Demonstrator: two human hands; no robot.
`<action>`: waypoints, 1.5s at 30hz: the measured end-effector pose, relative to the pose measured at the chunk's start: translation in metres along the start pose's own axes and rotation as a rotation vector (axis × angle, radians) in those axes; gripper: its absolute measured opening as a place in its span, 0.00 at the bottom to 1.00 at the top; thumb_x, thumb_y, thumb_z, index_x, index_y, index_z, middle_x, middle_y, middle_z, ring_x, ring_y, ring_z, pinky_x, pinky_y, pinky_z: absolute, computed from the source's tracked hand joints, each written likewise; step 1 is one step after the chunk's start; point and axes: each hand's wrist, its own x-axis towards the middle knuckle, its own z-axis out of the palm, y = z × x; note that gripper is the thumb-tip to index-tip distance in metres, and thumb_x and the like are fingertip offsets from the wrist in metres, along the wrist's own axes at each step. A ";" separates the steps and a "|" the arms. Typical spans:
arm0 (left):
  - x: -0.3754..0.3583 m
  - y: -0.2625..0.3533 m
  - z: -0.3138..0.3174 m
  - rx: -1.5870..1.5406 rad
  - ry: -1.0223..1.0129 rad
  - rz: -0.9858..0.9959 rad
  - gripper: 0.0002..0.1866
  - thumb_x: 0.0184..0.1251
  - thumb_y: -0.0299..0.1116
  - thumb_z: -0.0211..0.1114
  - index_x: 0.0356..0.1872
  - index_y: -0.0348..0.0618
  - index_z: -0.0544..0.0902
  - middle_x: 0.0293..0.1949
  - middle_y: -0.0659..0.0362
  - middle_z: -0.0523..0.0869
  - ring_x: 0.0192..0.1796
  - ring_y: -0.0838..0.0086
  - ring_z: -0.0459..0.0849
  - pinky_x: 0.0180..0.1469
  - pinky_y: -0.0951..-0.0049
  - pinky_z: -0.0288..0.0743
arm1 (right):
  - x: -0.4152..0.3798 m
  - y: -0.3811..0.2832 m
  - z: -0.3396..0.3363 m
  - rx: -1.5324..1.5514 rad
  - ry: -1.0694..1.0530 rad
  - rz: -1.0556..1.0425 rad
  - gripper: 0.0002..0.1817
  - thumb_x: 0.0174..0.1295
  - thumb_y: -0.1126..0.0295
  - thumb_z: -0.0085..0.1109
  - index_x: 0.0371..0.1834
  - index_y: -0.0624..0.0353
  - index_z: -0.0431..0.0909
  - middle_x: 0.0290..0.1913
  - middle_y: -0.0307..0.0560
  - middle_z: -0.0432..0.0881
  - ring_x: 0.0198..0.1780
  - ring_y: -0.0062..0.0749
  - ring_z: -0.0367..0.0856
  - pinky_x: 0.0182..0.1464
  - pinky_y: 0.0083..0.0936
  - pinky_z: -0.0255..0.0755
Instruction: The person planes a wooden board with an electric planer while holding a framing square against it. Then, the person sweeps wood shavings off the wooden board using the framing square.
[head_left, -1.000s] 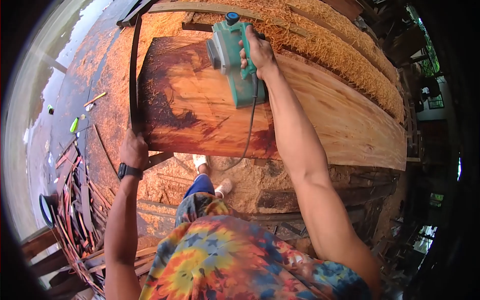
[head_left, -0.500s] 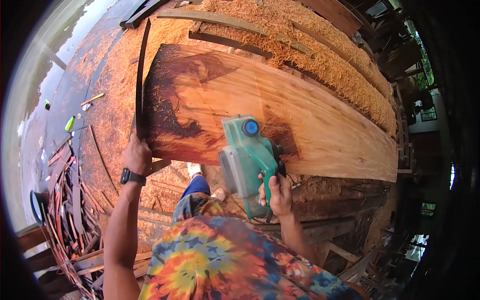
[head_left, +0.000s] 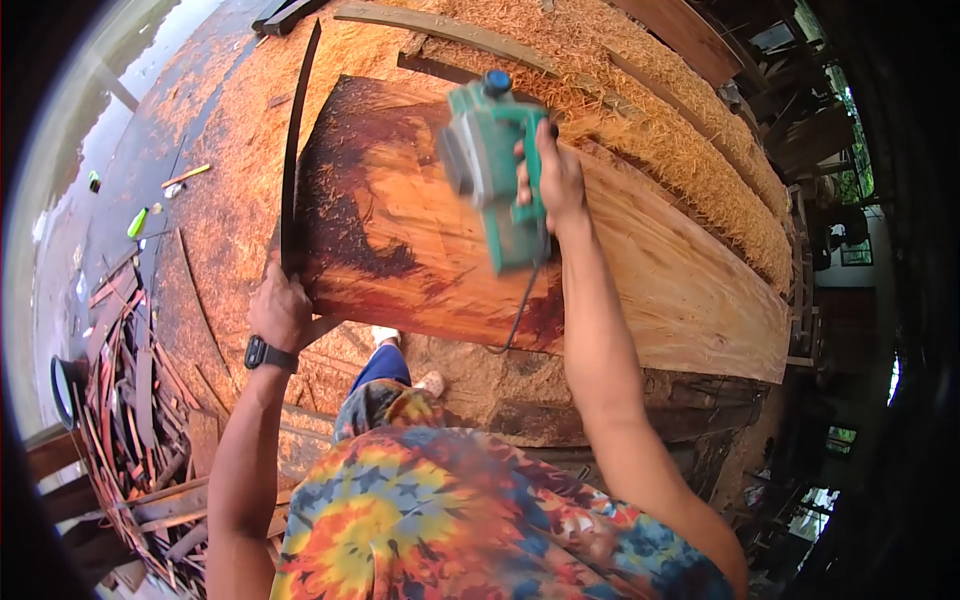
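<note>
A green electric planer [head_left: 495,150] is over the upper part of a wide wooden slab [head_left: 670,270], blurred by motion. My right hand [head_left: 553,180] is wrapped round its handle, and a dark cord hangs from its rear. The slab is dark and reddish at its left end, pale at its right. At the lower left corner of the slab my left hand [head_left: 281,305] is closed at the bottom end of a thin dark strip [head_left: 296,140]. That strip runs upward beside the slab's left edge. Whether the planer touches the wood cannot be made out.
Orange shavings [head_left: 700,160] and long timbers [head_left: 450,35] lie beyond the slab. A heap of scrap wood sticks [head_left: 130,400] is at the lower left. My feet [head_left: 430,383] are on the shavings below the slab. A dark cluttered area is at the right.
The planer, in my right hand, has moved away from my body, from the slab's near edge up to its far edge. My left hand has stayed near the same corner.
</note>
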 end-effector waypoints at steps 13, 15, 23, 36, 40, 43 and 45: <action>0.000 -0.004 0.004 -0.001 -0.013 -0.027 0.11 0.70 0.34 0.59 0.48 0.41 0.79 0.35 0.40 0.88 0.39 0.40 0.86 0.42 0.43 0.77 | -0.113 0.017 0.021 0.114 -0.041 0.065 0.34 0.75 0.35 0.43 0.46 0.62 0.74 0.16 0.39 0.72 0.14 0.22 0.70 0.19 0.23 0.68; 0.002 -0.002 0.004 -0.003 -0.009 -0.015 0.11 0.70 0.34 0.59 0.48 0.41 0.79 0.35 0.40 0.88 0.38 0.41 0.86 0.41 0.43 0.78 | -0.173 0.027 0.024 0.096 -0.054 0.051 0.32 0.78 0.39 0.40 0.49 0.63 0.74 0.16 0.40 0.73 0.14 0.22 0.70 0.19 0.23 0.68; 0.000 0.000 0.001 0.000 0.021 0.039 0.10 0.70 0.34 0.60 0.45 0.40 0.77 0.32 0.40 0.87 0.36 0.41 0.85 0.39 0.43 0.77 | -0.240 0.038 0.036 0.162 -0.071 0.023 0.29 0.80 0.45 0.42 0.51 0.67 0.72 0.17 0.40 0.72 0.15 0.21 0.70 0.21 0.21 0.68; 0.000 -0.003 0.006 0.022 -0.001 -0.007 0.13 0.70 0.35 0.60 0.51 0.41 0.77 0.34 0.40 0.88 0.37 0.42 0.86 0.38 0.45 0.78 | 0.017 -0.010 0.067 0.064 -0.076 0.004 0.36 0.69 0.32 0.52 0.41 0.61 0.75 0.19 0.37 0.72 0.15 0.20 0.71 0.17 0.21 0.67; 0.001 0.002 -0.008 -0.116 -0.060 -0.001 0.13 0.70 0.35 0.60 0.52 0.42 0.79 0.36 0.40 0.87 0.40 0.42 0.86 0.42 0.44 0.77 | 0.038 -0.013 0.073 0.133 -0.128 0.016 0.39 0.70 0.31 0.50 0.51 0.64 0.74 0.21 0.38 0.71 0.16 0.21 0.70 0.19 0.22 0.68; 0.000 -0.006 -0.020 -0.152 -0.069 -0.033 0.11 0.71 0.38 0.61 0.44 0.42 0.78 0.36 0.39 0.87 0.42 0.39 0.84 0.43 0.43 0.76 | 0.008 -0.014 0.071 0.176 -0.170 0.063 0.42 0.73 0.33 0.45 0.64 0.67 0.69 0.22 0.39 0.71 0.17 0.22 0.69 0.21 0.23 0.67; -0.016 -0.034 -0.015 -0.119 -0.089 -0.058 0.12 0.73 0.38 0.61 0.45 0.40 0.81 0.36 0.37 0.86 0.42 0.39 0.84 0.42 0.43 0.74 | -0.039 -0.017 0.065 0.189 -0.188 0.107 0.39 0.75 0.36 0.45 0.64 0.66 0.69 0.23 0.39 0.71 0.17 0.22 0.69 0.21 0.23 0.67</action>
